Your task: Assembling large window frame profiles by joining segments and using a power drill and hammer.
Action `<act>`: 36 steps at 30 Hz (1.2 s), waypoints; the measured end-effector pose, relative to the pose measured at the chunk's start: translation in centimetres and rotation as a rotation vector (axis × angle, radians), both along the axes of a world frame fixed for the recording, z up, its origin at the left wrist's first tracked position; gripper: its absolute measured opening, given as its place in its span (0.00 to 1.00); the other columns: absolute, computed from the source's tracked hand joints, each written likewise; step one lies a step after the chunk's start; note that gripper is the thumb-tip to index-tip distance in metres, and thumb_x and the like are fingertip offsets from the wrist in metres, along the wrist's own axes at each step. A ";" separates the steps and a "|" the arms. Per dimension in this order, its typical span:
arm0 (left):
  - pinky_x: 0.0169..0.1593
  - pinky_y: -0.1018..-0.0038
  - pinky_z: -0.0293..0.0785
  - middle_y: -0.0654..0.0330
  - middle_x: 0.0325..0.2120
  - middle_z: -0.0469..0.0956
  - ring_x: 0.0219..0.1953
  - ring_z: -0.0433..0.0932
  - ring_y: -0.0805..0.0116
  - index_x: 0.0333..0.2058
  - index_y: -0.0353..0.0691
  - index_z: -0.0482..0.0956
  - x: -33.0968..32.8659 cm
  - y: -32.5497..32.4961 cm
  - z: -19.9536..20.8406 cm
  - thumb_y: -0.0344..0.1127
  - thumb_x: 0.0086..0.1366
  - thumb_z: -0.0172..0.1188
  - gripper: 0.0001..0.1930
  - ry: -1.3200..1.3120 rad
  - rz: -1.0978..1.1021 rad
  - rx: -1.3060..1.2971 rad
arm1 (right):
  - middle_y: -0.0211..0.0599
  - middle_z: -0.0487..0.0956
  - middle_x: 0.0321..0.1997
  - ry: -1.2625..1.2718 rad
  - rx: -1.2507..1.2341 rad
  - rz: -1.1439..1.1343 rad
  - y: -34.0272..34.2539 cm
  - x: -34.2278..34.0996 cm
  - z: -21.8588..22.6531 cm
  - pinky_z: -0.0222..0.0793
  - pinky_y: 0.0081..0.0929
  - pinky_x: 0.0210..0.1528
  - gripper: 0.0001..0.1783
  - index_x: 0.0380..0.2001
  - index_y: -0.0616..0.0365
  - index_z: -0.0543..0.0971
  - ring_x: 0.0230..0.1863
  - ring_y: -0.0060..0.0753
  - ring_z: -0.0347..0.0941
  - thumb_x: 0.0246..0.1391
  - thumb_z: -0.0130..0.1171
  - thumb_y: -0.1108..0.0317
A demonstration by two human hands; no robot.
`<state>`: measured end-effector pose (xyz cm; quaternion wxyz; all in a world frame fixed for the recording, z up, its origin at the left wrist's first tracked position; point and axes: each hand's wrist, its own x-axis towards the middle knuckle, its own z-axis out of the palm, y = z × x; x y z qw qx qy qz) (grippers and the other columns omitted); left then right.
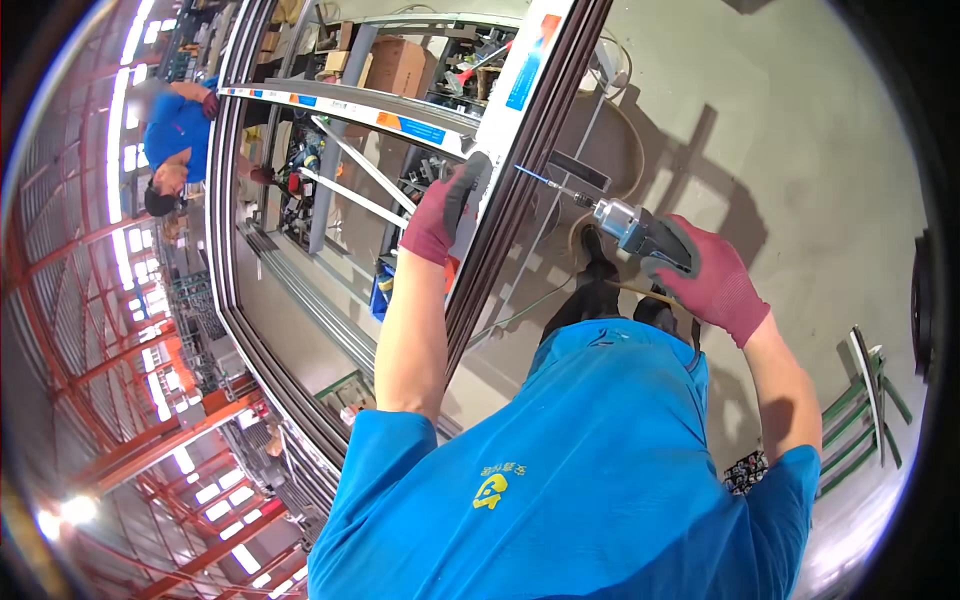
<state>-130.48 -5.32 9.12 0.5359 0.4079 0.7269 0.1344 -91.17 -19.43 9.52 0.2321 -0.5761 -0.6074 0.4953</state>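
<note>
My right hand (708, 278), in a maroon and black work glove, grips a blue-grey power drill (632, 228). Its long thin bit (540, 178) points left at the dark grooved side of a large metal frame (530, 130); whether the tip touches is hard to tell. My left hand (446, 212), gloved alike, is closed over the white face of that frame's upright, beside the junction with a crossbar (370, 112). Part of its fingers is hidden by the frame. The frame carries orange and blue printed film strips.
Beyond the frame, a co-worker in a blue shirt (178, 135) stands at far left with gloved hands near its far side. Cardboard boxes (398, 68) and tools fill shelving behind it. A hose (635, 130) loops over the floor. Green-edged racks (865, 410) stand at right.
</note>
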 end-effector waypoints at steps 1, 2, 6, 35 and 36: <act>0.42 0.78 0.71 0.65 0.38 0.82 0.35 0.74 0.76 0.50 0.39 0.87 0.4 0.3 -0.2 0.59 0.69 0.65 0.28 0.003 -0.011 -0.007 | 0.57 0.82 0.51 0.012 -0.031 -0.003 0.2 0.1 0.1 0.76 0.46 0.55 0.35 0.63 0.56 0.74 0.53 0.63 0.79 0.50 0.69 0.64; 0.36 0.76 0.69 0.64 0.30 0.78 0.30 0.73 0.74 0.45 0.42 0.88 0.8 0.5 -0.5 0.62 0.67 0.63 0.27 0.015 -0.007 0.029 | 0.57 0.82 0.51 0.015 -0.037 -0.013 0.2 0.2 -0.3 0.76 0.46 0.55 0.35 0.63 0.56 0.74 0.53 0.63 0.79 0.50 0.69 0.64; 0.28 0.73 0.66 0.65 0.21 0.73 0.22 0.71 0.73 0.37 0.44 0.87 0.5 1.0 -2.1 0.64 0.63 0.66 0.26 -0.105 0.110 0.060 | 0.56 0.82 0.52 -0.015 0.001 0.001 0.5 0.0 -2.1 0.75 0.46 0.56 0.35 0.63 0.56 0.74 0.54 0.63 0.78 0.50 0.69 0.62; 0.58 0.71 0.74 0.58 0.49 0.85 0.51 0.82 0.67 0.57 0.39 0.82 -1.2 1.3 -2.4 0.55 0.70 0.65 0.27 -0.166 0.169 0.036 | 0.53 0.81 0.58 -0.066 0.006 0.036 1.4 -2.0 -1.8 0.72 0.48 0.63 0.38 0.66 0.55 0.73 0.59 0.60 0.76 0.53 0.70 0.55; 0.58 0.71 0.74 0.58 0.49 0.85 0.51 0.82 0.67 0.57 0.39 0.82 -1.3 1.2 -2.6 0.55 0.70 0.65 0.27 -0.166 0.169 0.036 | 0.53 0.81 0.58 -0.058 0.011 0.043 1.5 -2.0 -1.9 0.72 0.48 0.63 0.38 0.66 0.55 0.73 0.58 0.60 0.76 0.53 0.70 0.55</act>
